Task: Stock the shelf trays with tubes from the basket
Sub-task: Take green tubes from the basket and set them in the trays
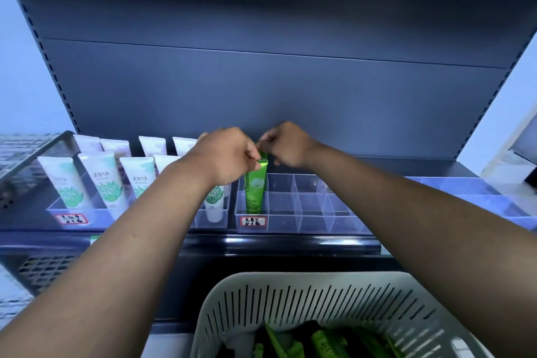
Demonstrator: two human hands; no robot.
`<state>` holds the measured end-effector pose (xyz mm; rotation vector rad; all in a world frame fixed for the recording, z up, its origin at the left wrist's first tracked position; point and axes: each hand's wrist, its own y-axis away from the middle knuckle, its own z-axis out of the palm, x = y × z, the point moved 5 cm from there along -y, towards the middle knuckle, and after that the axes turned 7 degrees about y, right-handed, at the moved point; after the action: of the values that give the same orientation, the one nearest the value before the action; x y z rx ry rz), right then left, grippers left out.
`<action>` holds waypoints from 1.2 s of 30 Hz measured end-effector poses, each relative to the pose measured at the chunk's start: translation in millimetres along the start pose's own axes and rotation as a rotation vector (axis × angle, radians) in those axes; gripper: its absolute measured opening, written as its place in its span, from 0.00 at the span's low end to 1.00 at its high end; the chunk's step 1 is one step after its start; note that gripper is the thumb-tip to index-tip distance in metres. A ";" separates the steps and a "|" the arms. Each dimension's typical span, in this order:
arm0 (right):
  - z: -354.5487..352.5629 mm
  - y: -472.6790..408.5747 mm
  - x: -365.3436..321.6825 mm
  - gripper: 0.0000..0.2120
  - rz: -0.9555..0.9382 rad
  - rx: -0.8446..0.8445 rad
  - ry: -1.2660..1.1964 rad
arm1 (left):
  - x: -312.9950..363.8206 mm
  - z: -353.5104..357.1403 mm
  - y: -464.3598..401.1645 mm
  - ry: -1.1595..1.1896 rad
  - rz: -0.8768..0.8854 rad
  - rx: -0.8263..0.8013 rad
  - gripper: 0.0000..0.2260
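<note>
While both hands meet at the top of the green tube [255,186], it stands upright in the front-left compartment of the clear divided tray [313,212] on the shelf, cap end down, just behind a small handwritten label. The left hand [225,155] pinches the crimped top edge from the left, fingers curled on it; the right hand [286,144] pinches the same edge from the right. Held this way from above, the tube can probably be steadied and squared so its print faces forward, without fingers having to fit into the narrow slot.

Every other compartment of that tray looks unfilled. To the left, a second tray holds white tubes [106,180] standing in rows, one partly hidden by the left forearm. Near the bottom, the white slatted basket [305,299] carries more green tubes, but its lower part is cut off by the frame edge, so how many remain is unclear. The fingertips of both hands are mostly hidden behind the knuckles.
</note>
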<state>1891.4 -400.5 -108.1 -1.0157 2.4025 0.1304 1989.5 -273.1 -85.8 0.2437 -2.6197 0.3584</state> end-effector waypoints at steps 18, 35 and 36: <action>-54.6 143.3 9.3 0.11 -0.010 0.069 0.266 | 49.0 -10.4 40.0 0.183 0.093 -0.015 0.06; 91.4 300.3 104.0 0.23 0.083 -0.612 0.468 | 14.2 222.6 179.1 -0.214 -0.493 -0.981 0.21; 97.1 301.2 107.1 0.23 0.087 -0.602 0.461 | 8.9 228.0 182.1 -0.202 -0.504 -0.965 0.20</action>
<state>1662.4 -226.8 -278.5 -1.3092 2.9085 0.7634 1839.4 -168.0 -313.1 0.5833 -2.4697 -1.1080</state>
